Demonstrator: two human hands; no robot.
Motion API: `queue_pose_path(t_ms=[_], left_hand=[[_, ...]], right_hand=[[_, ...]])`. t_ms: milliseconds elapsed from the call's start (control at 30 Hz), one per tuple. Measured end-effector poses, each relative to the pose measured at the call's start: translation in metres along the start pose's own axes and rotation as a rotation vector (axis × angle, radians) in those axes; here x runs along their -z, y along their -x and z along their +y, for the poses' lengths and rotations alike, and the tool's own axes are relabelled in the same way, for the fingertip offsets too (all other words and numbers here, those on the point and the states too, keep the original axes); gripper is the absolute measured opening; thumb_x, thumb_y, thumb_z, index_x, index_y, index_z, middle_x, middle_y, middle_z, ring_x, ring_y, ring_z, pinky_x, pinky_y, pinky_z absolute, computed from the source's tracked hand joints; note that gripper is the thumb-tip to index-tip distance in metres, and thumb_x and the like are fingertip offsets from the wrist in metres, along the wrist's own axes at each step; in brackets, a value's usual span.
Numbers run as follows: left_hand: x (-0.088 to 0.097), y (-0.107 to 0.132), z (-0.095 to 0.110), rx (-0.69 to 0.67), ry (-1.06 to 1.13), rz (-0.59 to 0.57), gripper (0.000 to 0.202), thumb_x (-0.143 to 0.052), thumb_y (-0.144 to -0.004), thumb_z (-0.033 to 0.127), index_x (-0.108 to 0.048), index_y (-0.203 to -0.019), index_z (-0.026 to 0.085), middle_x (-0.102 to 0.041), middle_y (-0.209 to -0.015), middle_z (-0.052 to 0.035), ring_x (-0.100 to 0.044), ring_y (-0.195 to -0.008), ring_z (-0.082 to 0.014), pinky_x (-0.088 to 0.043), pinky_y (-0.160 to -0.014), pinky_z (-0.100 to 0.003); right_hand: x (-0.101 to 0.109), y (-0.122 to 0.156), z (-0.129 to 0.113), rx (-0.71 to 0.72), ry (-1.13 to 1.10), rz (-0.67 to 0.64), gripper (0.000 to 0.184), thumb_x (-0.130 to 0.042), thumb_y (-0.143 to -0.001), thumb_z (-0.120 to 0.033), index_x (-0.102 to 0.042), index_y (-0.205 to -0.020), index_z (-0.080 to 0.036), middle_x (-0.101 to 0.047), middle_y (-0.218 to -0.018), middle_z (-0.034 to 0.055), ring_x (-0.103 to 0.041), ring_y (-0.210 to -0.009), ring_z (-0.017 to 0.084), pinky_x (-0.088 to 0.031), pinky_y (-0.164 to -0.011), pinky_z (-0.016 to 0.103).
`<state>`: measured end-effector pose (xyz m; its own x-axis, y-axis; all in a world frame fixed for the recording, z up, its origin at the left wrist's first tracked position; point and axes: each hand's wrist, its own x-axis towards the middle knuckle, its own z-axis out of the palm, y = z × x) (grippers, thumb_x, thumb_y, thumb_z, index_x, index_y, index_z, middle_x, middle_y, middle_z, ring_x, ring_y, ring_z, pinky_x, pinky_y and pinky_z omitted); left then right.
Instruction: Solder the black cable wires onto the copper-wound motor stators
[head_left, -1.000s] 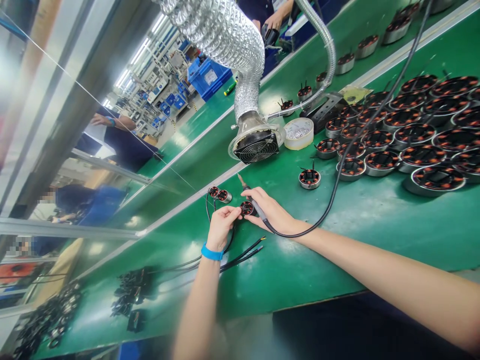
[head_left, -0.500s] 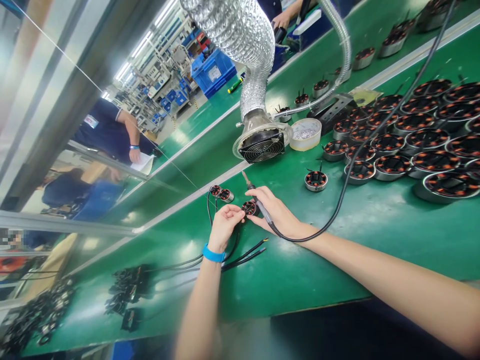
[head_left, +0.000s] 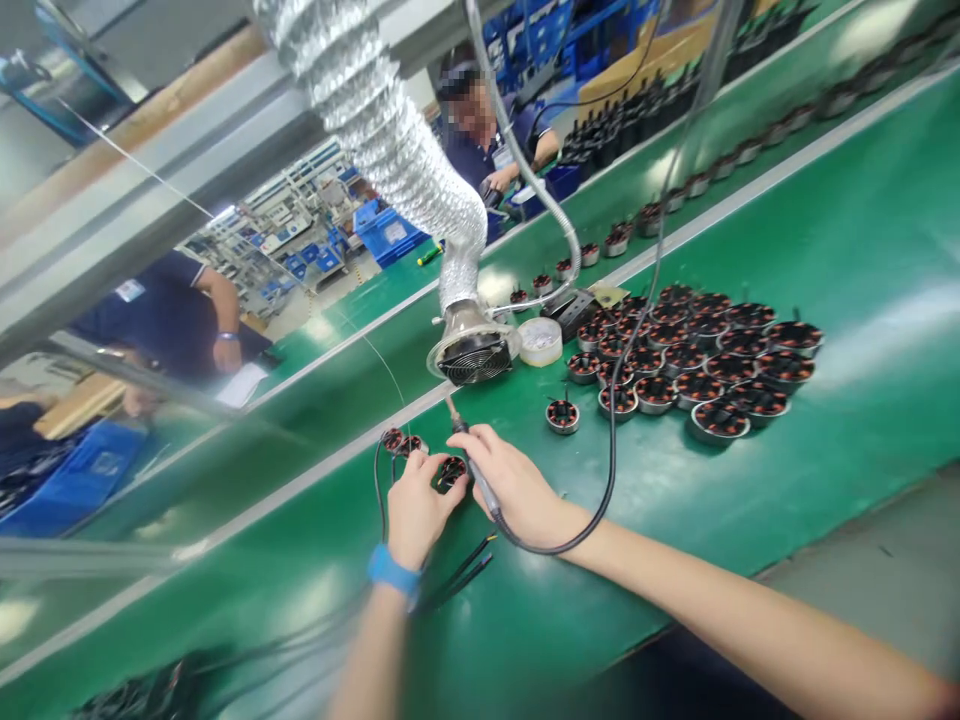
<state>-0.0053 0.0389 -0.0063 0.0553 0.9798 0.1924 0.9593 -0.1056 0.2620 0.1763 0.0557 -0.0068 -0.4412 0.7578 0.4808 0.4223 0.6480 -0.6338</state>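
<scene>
Soldering pen (head_left: 471, 468) gripped firmly in the right hand (head_left: 514, 490), tip slanting toward the fume extractor (head_left: 472, 360); small motor (head_left: 452, 473) sits below that extractor, just left of the pen, nearer the left hand (head_left: 416, 508), fingers curled closed on it!

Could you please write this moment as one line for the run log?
left hand: touching motor stator | right hand: holding soldering iron | nearby: fume extractor
</scene>
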Motion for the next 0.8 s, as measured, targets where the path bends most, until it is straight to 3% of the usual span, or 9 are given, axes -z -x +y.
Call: queue_pose_path(t_ms=[200,400,500,600,700,800], left_hand=[[0.005,-0.019,-0.028,-0.035,-0.21,0.011,0.03,-0.062,-0.089,0.044,-0.071,-0.112,0.026,-0.059,-0.11,-0.004,-0.065,-0.082,-0.0157,-0.048,-0.063,-0.024],[0.015,-0.022,-0.038,0.007,-0.245,0.045,0.038,-0.059,-0.09,0.047,-0.068,-0.12,0.025,-0.056,-0.116,-0.0066,-0.064,-0.073,-0.0151,-0.048,-0.057,-0.026],[0.018,-0.001,-0.027,0.039,-0.142,0.162,0.05,-0.061,-0.089,0.052,-0.062,-0.128,0.021,-0.054,-0.118,-0.0099,-0.065,-0.081,-0.02,-0.053,-0.065,-0.031],[0.019,0.034,-0.008,0.039,0.038,0.212,0.04,-0.059,-0.092,0.045,-0.061,-0.125,0.021,-0.054,-0.113,-0.0097,-0.063,-0.095,-0.0236,-0.054,-0.077,-0.034],[0.017,0.069,0.019,0.103,0.237,0.168,0.028,-0.05,-0.097,0.032,-0.062,-0.121,0.024,-0.055,-0.109,-0.0088,-0.061,-0.095,-0.0214,-0.052,-0.076,-0.031],[0.012,0.088,0.052,0.164,0.468,0.152,0.024,-0.04,-0.101,0.023,-0.06,-0.114,0.024,-0.056,-0.108,-0.008,-0.059,-0.097,-0.0192,-0.05,-0.081,-0.03]], right_hand=[[0.032,0.013,-0.005,0.082,0.394,0.034,0.055,-0.045,-0.08,0.004,-0.051,-0.131,-0.015,-0.057,-0.114,0.0141,-0.058,-0.09,0.025,-0.054,-0.076,0.039],[0.057,0.04,0.039,0.144,0.599,0.176,0.044,-0.043,-0.088,0.0,-0.056,-0.128,-0.011,-0.058,-0.118,0.0201,-0.059,-0.099,0.026,-0.056,-0.081,0.041],[0.063,0.054,0.059,0.181,0.584,0.219,0.043,-0.045,-0.09,-0.002,-0.056,-0.13,-0.012,-0.058,-0.12,0.0204,-0.059,-0.106,0.027,-0.056,-0.085,0.042],[0.063,0.065,0.065,0.219,0.513,0.263,0.042,-0.049,-0.091,-0.005,-0.056,-0.131,-0.015,-0.059,-0.119,0.0189,-0.06,-0.107,0.028,-0.057,-0.085,0.042],[0.059,0.068,0.057,0.235,0.41,0.297,0.038,-0.056,-0.092,-0.009,-0.056,-0.128,-0.017,-0.06,-0.115,0.0165,-0.064,-0.101,0.026,-0.059,-0.083,0.04],[0.052,0.069,0.04,0.278,0.282,0.273,0.035,-0.062,-0.092,-0.016,-0.057,-0.126,-0.02,-0.061,-0.11,0.0137,-0.064,-0.097,0.024,-0.06,-0.08,0.039]])
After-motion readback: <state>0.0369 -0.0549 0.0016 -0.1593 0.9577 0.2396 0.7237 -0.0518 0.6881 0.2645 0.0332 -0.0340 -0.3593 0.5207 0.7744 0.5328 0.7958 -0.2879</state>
